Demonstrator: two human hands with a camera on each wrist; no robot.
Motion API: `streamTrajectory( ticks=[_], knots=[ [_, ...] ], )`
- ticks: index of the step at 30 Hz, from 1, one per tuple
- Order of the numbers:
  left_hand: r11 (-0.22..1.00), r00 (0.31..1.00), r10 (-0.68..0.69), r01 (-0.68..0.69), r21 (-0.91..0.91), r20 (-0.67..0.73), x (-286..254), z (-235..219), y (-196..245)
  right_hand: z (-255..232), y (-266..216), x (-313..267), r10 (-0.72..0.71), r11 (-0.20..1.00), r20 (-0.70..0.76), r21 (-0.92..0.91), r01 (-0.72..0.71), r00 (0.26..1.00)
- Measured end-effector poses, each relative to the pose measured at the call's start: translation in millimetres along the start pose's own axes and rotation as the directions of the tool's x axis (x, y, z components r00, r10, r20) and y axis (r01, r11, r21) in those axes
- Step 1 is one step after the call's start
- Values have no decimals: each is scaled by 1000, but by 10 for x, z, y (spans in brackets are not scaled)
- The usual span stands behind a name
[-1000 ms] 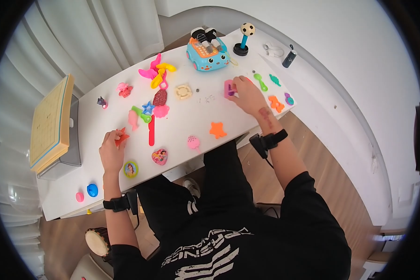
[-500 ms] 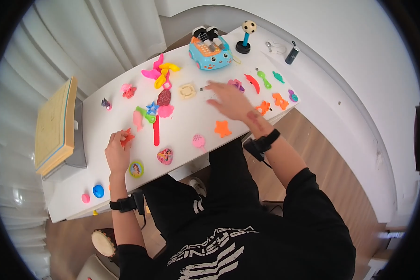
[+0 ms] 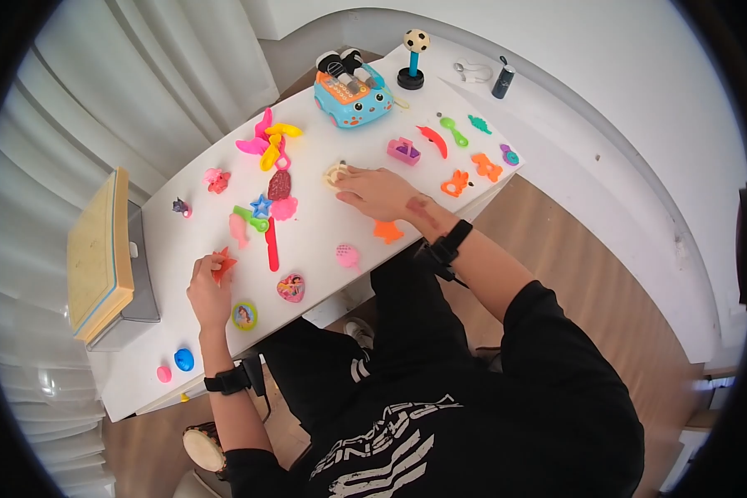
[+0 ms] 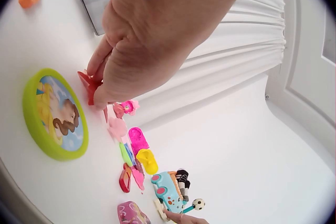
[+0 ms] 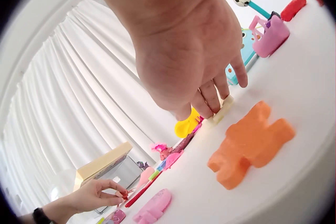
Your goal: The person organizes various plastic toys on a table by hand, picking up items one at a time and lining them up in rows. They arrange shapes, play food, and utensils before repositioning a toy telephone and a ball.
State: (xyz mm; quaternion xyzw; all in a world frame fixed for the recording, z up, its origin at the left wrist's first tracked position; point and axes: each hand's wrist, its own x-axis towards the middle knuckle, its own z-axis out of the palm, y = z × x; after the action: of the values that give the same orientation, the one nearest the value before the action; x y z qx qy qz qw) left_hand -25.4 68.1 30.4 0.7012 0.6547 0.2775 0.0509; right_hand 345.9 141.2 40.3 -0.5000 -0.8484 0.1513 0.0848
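My left hand (image 3: pixel 210 295) pinches a red star-shaped toy (image 3: pixel 225 264) between thumb and fingers at the left of the table; the fingers cover part of it in the left wrist view. Below it lies a round green-rimmed disc (image 4: pixel 32 119) with a picture. At mid-table my right hand (image 3: pixel 382 197) reaches over a cream squarish ring-shaped piece (image 3: pixel 332 177). Its fairly straight fingertips (image 5: pixel 215 113) are right at the cream piece, partly hiding it. Under the right wrist sits an orange figure (image 5: pixel 252 145).
A pink basket (image 3: pixel 412 158) with purple contents, a red chilli-shaped toy (image 3: pixel 434 141) and a green spoon (image 3: pixel 454 133) lie to the right. Behind stand a blue toy phone (image 3: pixel 353 108) and a football on a stand (image 3: pixel 417 41). A yellowish board (image 3: pixel 100 249) stands far left.
My right hand has left the pink basket and moved left across the table to the cream piece. The left hand keeps its pinch on the red star; the head view has shifted slightly.
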Motion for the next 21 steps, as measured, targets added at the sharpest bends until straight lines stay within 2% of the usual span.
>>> streamTrajectory(
  ticks=[5,7,8,10,19,21],
  knots=[
    [1000,1000,22,-22,-10,-19,15,37,25,-76,-13,-280,48,999,0,4,-48,999],
    [1000,1000,18,-18,-13,-16,17,29,4,-82,-9,-337,130,989,51,-73,-126,990],
    [1000,1000,14,-15,-8,-19,15,22,-14,-83,-16,-369,123,990,52,-71,-119,991],
    [1000,1000,3,-3,-5,-1,21,25,-22,-13,70,-425,119,987,-131,-95,-132,984],
    [1000,1000,-8,8,14,5,23,20,-15,66,127,-363,160,974,-166,-134,-183,973],
    [1000,1000,-9,9,20,11,19,8,-13,80,110,-363,133,984,-161,-99,-150,978]
  ],
)
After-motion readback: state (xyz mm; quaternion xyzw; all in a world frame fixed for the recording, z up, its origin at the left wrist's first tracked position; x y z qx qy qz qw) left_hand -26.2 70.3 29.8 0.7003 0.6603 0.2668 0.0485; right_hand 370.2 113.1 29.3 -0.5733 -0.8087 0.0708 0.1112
